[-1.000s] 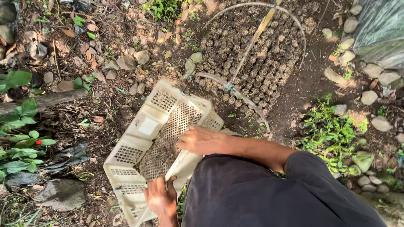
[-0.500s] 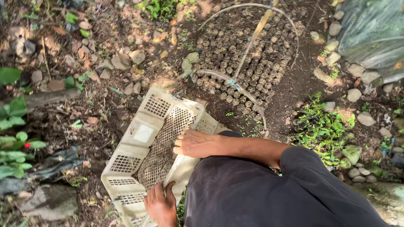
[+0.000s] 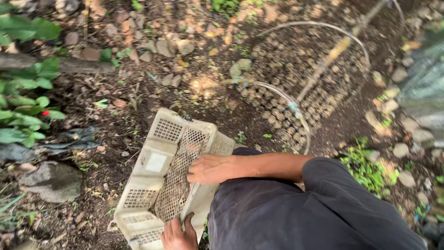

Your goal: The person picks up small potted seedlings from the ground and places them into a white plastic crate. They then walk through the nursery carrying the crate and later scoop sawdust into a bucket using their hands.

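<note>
In the lower middle of the frame, the right hand (image 3: pixel 212 168) grips the side wall of a cream plastic crate (image 3: pixel 159 162), while the left hand (image 3: pixel 178 235) clasps its bottom edge.

You are looking at one cream plastic crate (image 3: pixel 162 180), two bent wire hoops (image 3: pixel 319 28) over the seedling bed, and you are using two hands, left (image 3: pixel 178 234) and right (image 3: pixel 210 168).
</note>
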